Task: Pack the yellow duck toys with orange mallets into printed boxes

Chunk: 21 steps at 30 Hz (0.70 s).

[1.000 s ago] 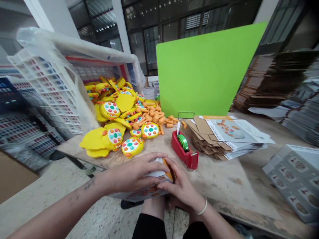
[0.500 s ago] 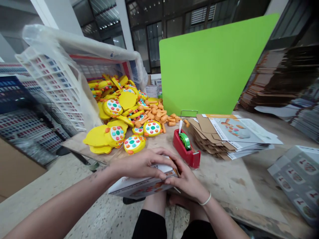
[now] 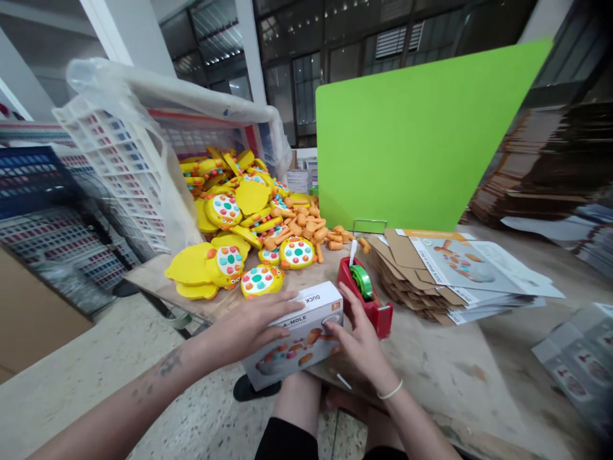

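A printed toy box [image 3: 297, 348] stands between my two hands at the table's front edge, tilted, its top flap panel facing up. My left hand [image 3: 253, 322] lies along the box's left side and top with the fingers stretched over it. At the right end, my right hand [image 3: 357, 338] grips the box, thumb on the printed front and fingers behind. Just behind my right hand sits a red tape dispenser [image 3: 368, 310] with a green tape roll [image 3: 360, 281]. Yellow duck toys [image 3: 262, 280] lie beyond my left hand.
A white crate [image 3: 115, 166] on its side spills yellow toys. Orange toy hammers [image 3: 306, 223] are heaped beside them. Flattened boxes [image 3: 416, 275] are stacked right of the dispenser, below a green board [image 3: 412, 140]. A grey printed carton [image 3: 582, 358] stands at the right edge.
The box has turned more upright, so its front and top print now show. My left hand has slid back left from the right end; my right hand stays on that end.
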{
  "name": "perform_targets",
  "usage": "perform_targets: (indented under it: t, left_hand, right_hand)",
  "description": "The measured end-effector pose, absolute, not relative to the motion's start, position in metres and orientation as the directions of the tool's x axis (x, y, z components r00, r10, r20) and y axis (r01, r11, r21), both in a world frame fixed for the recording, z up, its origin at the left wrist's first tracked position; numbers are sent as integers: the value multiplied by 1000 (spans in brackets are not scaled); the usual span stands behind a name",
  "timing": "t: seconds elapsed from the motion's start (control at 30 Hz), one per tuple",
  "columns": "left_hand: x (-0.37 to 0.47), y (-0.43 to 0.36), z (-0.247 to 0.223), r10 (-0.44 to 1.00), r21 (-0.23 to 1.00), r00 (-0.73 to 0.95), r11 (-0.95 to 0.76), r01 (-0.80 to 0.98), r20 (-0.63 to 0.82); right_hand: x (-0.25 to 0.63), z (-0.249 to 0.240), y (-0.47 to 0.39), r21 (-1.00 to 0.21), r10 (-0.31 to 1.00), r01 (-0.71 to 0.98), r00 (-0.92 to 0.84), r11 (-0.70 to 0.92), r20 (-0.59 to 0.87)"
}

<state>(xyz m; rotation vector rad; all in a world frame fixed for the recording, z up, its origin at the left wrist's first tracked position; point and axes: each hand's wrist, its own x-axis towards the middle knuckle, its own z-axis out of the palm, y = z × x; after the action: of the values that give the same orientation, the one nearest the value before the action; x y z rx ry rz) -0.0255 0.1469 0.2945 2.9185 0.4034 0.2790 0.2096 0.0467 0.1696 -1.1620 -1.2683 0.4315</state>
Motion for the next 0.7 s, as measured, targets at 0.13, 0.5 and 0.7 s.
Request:
perform_targets:
  t: [0.13,0.5,0.7]
  left_hand:
    - [-25,139,289,293,260,934,-936,236,206]
    - [-20,136,286,391,392,895,-874,288,214]
    - [3,117,298,495,380,861,-823,421,118]
  right_hand:
    - [211,184,45,-507,631,739,144,444,763]
    - [239,200,28,-620,679,691,253,372,689]
    - [325,188,27,-828,734,559,582,-48,350]
